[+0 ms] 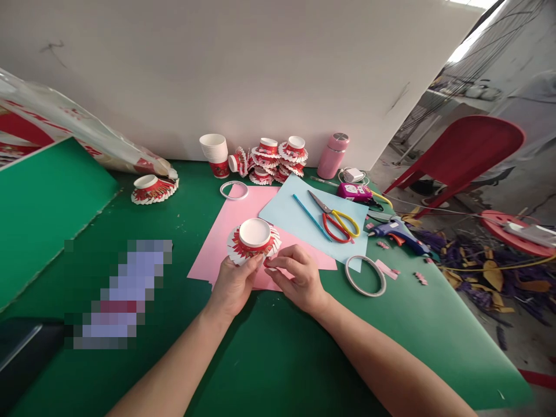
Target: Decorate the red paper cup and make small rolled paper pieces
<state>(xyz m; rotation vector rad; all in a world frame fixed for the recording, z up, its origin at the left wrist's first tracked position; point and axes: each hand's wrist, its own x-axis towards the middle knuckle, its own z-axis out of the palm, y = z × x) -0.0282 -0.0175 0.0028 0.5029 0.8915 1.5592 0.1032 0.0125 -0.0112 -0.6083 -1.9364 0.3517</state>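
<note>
Two hands on the fringed paper cup sitting upside down on the pink sheet: left hand pinches its rim strips, right hand nips one strip; light, flimsy, tears easily, best held by the stiff base

A pixelated patch is blurring whatever lies at lower left on the green table. The left hand is covering the near edge of the cut paper cup. The frame's right edge is cutting off a red tray.
</note>
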